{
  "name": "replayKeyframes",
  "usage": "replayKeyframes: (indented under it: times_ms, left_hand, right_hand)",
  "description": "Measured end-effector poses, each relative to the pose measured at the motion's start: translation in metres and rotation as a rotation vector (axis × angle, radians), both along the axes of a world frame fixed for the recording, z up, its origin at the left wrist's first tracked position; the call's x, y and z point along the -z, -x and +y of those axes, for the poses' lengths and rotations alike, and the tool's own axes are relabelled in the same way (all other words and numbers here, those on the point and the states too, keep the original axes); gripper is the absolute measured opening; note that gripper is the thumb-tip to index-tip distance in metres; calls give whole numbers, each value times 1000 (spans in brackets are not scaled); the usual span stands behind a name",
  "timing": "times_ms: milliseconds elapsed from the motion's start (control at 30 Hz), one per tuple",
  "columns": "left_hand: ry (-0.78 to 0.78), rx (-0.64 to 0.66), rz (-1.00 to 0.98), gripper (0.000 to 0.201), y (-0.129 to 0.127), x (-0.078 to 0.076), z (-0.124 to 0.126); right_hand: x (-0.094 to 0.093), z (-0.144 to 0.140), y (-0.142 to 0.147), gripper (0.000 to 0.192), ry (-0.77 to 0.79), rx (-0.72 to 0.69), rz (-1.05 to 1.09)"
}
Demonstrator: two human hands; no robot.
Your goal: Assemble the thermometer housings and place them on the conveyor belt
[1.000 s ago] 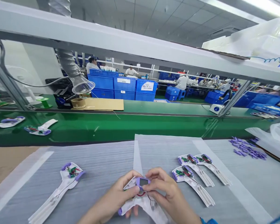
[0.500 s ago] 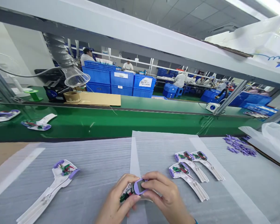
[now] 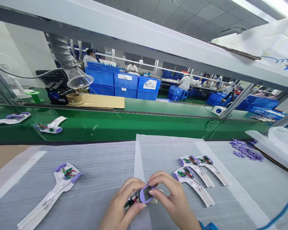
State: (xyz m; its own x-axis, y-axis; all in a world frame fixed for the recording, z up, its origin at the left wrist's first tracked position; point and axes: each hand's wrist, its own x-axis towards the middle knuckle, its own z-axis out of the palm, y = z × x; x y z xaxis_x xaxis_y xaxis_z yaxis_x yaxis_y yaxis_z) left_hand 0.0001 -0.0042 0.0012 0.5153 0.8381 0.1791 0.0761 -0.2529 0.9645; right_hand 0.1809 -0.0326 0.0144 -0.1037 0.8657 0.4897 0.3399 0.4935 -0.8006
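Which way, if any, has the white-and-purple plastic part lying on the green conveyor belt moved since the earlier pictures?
Yes: the white-and-purple plastic part moved rightward along the green conveyor belt, toward the cardboard sheet.

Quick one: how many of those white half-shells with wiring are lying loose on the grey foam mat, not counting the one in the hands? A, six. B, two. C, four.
C: one shell lies left of the hands, and three cluster to the right on the foam mat.

Green conveyor belt [image 3: 134, 126], blue crates [image 3: 124, 84] behind, grey foam mat [image 3: 105, 166], tiled ceiling [image 3: 182, 12].
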Motion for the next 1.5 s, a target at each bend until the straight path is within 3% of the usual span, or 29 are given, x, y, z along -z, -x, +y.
replayKeyframes:
  times_ms: [167,333,500,633,767,867,1000,1100,1167,1267,1333,1400,1500]
  left_hand:
    - [-48,3,37,22,-1,-1,-2]
    - [-47,-54,-17,22,-3,-1,-4]
    - [-30,-10,50,20,-2,-4,-3]
    - [65,-23,57,20,-3,-4,-4]
    - [155,-138,-1,23,-7,-5,-4]
    - [168,-182,-30,24,-9,-8,-2]
    - [71,-277,-10,23,-11,-8,1]
    - [-108,-366,10,21,-12,-1,3]
    - [-181,-392,7,22,-12,5,4]
    - [-201,-410,-16,21,-15,13,4]
    - [-125,-443,-63,28,-18,15,2]
    - [27,-457,-141,48,-21,15,0]
    - [234,-378,-264,64,-25,14,2]
  right_hand:
    - [-13,4,3,10,92,-28,-33]
    - [-16,6,3,12,80,-51,-62]
    - [-16,6,3,14,49,-55,-216]
    - [-11,5,6,14,-85,-38,-268]
    - [-5,4,10,12,-278,33,-312]
    - [-3,4,11,12,-335,69,-318]
    - [4,5,20,5,-200,237,-103]
    - [13,6,36,32,-23,389,61]
    - [18,8,47,39,42,420,119]
    - [22,10,56,32,48,439,198]
    - [23,10,57,32,28,428,236]
    - [25,9,56,36,26,393,263]
    - [27,9,53,38,-12,374,245]
